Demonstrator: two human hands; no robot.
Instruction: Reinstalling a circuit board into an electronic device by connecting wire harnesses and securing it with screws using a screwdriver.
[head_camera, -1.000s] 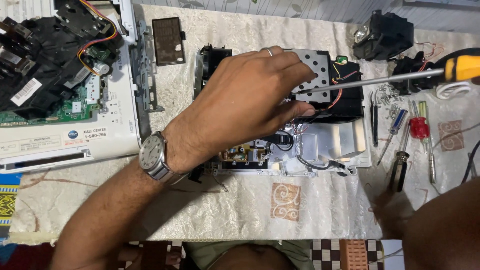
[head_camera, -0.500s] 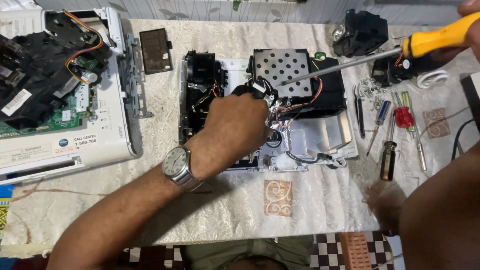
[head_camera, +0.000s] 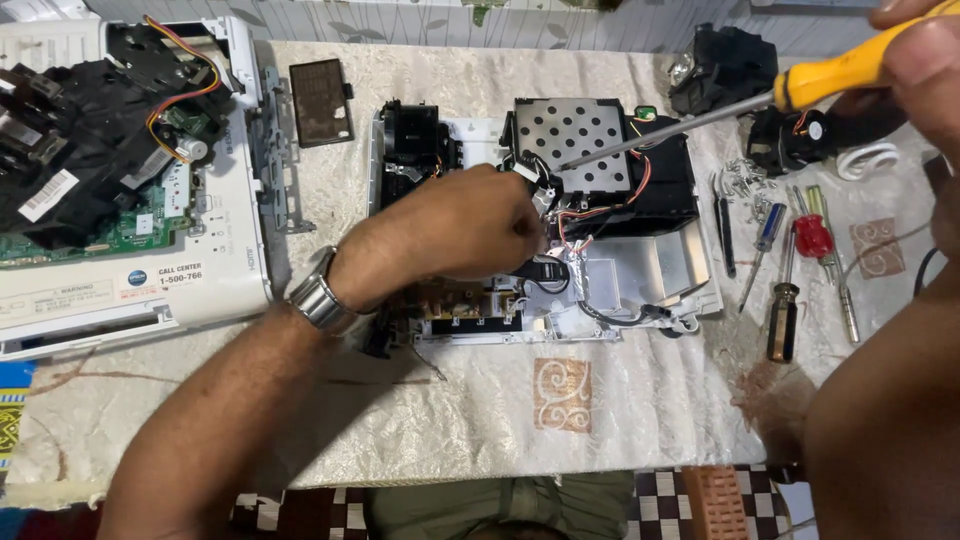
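Our right hand (head_camera: 925, 60), top right corner, has its grip clamped on the yellow-handled screwdriver (head_camera: 760, 105); hand only partly in frame. Shaft's long axis slants down-left from that grip, w/ the tip resting at the lower edge of the perforated metal shield (head_camera: 570, 140), near the red and black wires (head_camera: 590, 215). Our left hand (head_camera: 470, 225) is the nearer one to that spot: fingers curled together, pressing down just left of the tip, on the opened device chassis (head_camera: 640, 270); what's under the fingertips we can't tell. Steel-band wristwatch (head_camera: 318, 298) on that wrist. Chassis is white plastic w/ dull sheet-metal plates, black housing at the back. To the right, well apart from the tip, spare screwdrivers (head_camera: 790, 270) lie roughly parallel, next to loose screws (head_camera: 745, 180) and small black fan modules (head_camera: 790, 135). Far left sits another opened unit w/ green circuit board (head_camera: 130, 215). Surface wears a cream embossed cloth (head_camera: 560, 400).
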